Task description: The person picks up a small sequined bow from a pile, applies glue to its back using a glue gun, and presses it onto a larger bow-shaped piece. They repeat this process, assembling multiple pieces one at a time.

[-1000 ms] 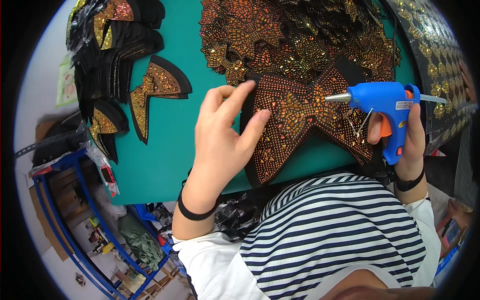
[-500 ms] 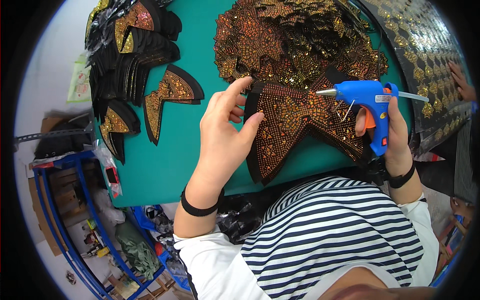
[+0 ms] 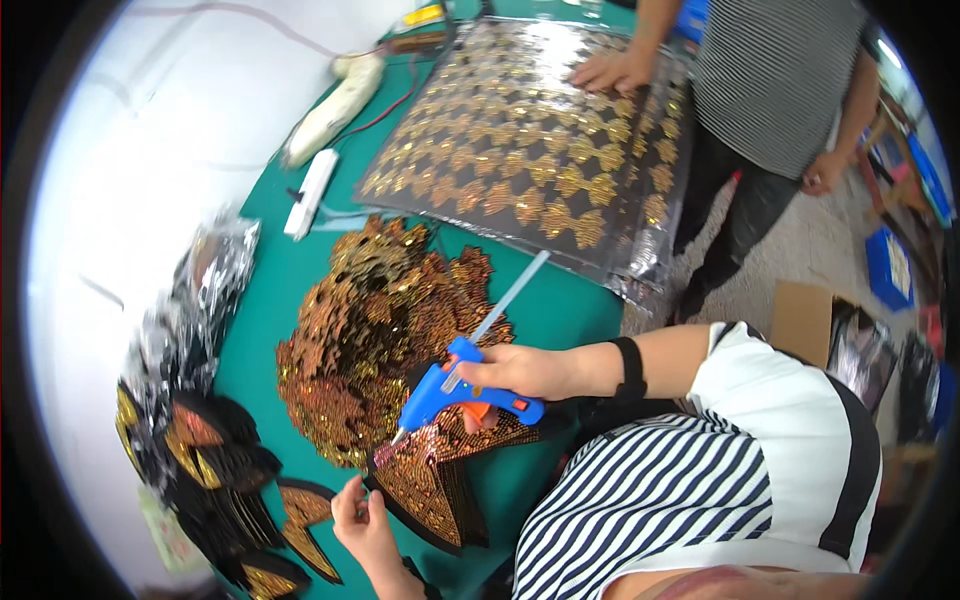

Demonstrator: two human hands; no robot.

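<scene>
My right hand (image 3: 505, 372) grips a blue glue gun (image 3: 440, 393) with an orange trigger; a clear glue stick (image 3: 512, 297) sticks out of its back end. The gun's nozzle points down at the upper left corner of a black bow-shaped piece (image 3: 425, 487) covered in copper and gold studs, which lies on the table. I cannot tell whether the tip touches it. Beside that corner is my left hand (image 3: 364, 528), thumb and fingers apart, with nothing visible in it. Behind the gun spreads a heap of similar studded pieces (image 3: 345, 350).
Stacked black-and-gold pieces (image 3: 215, 460) and folded ones (image 3: 305, 520) lie at left on the green table (image 3: 255, 400), beside crumpled clear plastic (image 3: 205, 290). A white power strip (image 3: 312, 193) lies farther back. Another person's hand (image 3: 615, 70) rests on plastic-covered sheets of gold bows (image 3: 500, 150).
The view has swung right, bringing the other person and the sheets further in. The glue gun has moved from over the bow piece's middle to its left corner, tip downward.
</scene>
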